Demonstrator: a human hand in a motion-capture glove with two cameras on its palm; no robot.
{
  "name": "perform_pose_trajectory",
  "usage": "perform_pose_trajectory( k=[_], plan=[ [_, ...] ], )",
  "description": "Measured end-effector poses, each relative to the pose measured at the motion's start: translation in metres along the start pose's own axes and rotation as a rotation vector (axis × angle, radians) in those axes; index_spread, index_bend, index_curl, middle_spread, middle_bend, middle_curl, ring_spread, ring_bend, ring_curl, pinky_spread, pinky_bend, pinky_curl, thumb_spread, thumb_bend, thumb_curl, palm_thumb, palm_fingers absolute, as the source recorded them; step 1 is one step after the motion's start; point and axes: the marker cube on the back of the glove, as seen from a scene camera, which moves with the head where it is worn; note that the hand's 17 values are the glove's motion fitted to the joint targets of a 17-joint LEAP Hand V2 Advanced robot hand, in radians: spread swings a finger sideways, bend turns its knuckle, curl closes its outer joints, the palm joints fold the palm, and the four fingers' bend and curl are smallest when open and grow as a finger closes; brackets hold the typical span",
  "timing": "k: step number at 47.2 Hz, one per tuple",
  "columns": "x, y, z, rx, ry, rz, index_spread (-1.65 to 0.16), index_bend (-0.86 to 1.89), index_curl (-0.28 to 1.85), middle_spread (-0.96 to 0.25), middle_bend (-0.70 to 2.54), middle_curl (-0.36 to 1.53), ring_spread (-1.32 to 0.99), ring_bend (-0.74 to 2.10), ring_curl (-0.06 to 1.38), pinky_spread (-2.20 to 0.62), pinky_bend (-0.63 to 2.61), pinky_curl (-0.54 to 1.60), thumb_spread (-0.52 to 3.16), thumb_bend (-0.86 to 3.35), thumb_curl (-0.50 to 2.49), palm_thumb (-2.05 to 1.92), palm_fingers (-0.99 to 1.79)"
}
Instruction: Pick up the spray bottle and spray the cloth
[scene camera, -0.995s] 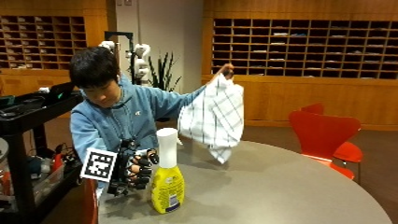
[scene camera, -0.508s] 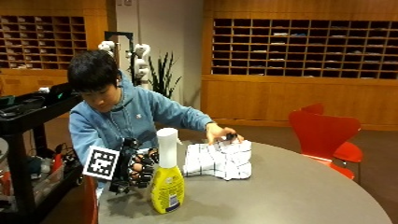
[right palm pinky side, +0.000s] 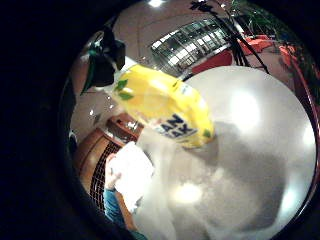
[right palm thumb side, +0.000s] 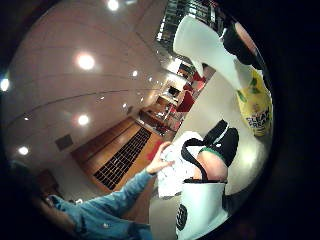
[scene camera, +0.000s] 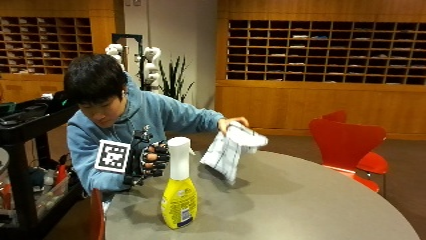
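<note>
A yellow spray bottle (scene camera: 178, 196) with a white head stands upright near the round grey table's (scene camera: 299, 200) front left edge. My gloved right hand (scene camera: 150, 160) hovers just left of the bottle's white neck with fingers loosely curled, holding nothing. In the palm views the bottle (right palm pinky side: 165, 112) (right palm thumb side: 255, 107) is close to the palm, and the thumb (right palm thumb side: 220, 145) stays apart from it. The person's bare left hand (scene camera: 233, 123) holds a white checked cloth (scene camera: 228, 147) up by one edge, its lower end hanging to the table beyond the bottle. The cloth (right palm pinky side: 131, 172) (right palm thumb side: 175, 170) shows in both palm views.
A red chair (scene camera: 346, 145) stands at the table's right side. A black cart (scene camera: 26, 150) with clutter stands to the left of the person. Bare tabletop stretches to the right of the bottle and cloth.
The cloth was held high, then laid on the table, and is now lifted partway again by the bare hand. The gloved hand has stayed beside the bottle.
</note>
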Motion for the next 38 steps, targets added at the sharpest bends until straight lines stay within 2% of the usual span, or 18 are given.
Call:
perform_pose_trajectory(
  k=[3, 7, 17, 24, 29, 38],
  plan=[
    [-0.008, 0.004, 0.003, -0.006, 0.016, 0.006, -0.25, 0.14, 0.27, -0.12, 0.2, 0.43, -0.1, 0.33, 0.38, 0.07, 0.25, 0.36, 0.91, -0.01, 1.04, 0.95, 0.82],
    [-0.014, 0.018, 0.007, -0.056, 0.036, -0.096, -0.25, 0.13, 0.28, -0.12, 0.2, 0.43, -0.09, 0.33, 0.38, 0.06, 0.25, 0.36, 0.9, -0.01, 1.04, 0.95, 0.82],
    [-0.038, 0.043, 0.018, -0.153, 0.053, -0.238, -0.24, 0.13, 0.28, -0.11, 0.19, 0.44, -0.08, 0.33, 0.39, 0.06, 0.25, 0.36, 0.84, -0.02, 1.05, 0.96, 0.83],
    [-0.053, 0.073, 0.031, -0.275, 0.084, -0.289, -0.24, 0.13, 0.29, -0.12, 0.2, 0.44, -0.08, 0.33, 0.39, 0.06, 0.25, 0.37, 0.79, -0.02, 1.04, 0.97, 0.84],
    [-0.057, 0.079, 0.038, -0.306, 0.133, -0.363, -0.24, 0.13, 0.29, -0.12, 0.19, 0.45, -0.08, 0.32, 0.39, 0.05, 0.25, 0.37, 0.77, -0.02, 1.03, 0.97, 0.84],
    [-0.053, 0.074, 0.038, -0.379, 0.148, -0.325, -0.24, 0.13, 0.3, -0.12, 0.2, 0.46, -0.07, 0.3, 0.39, 0.06, 0.24, 0.37, 0.74, -0.02, 1.01, 0.96, 0.84]
  ],
)
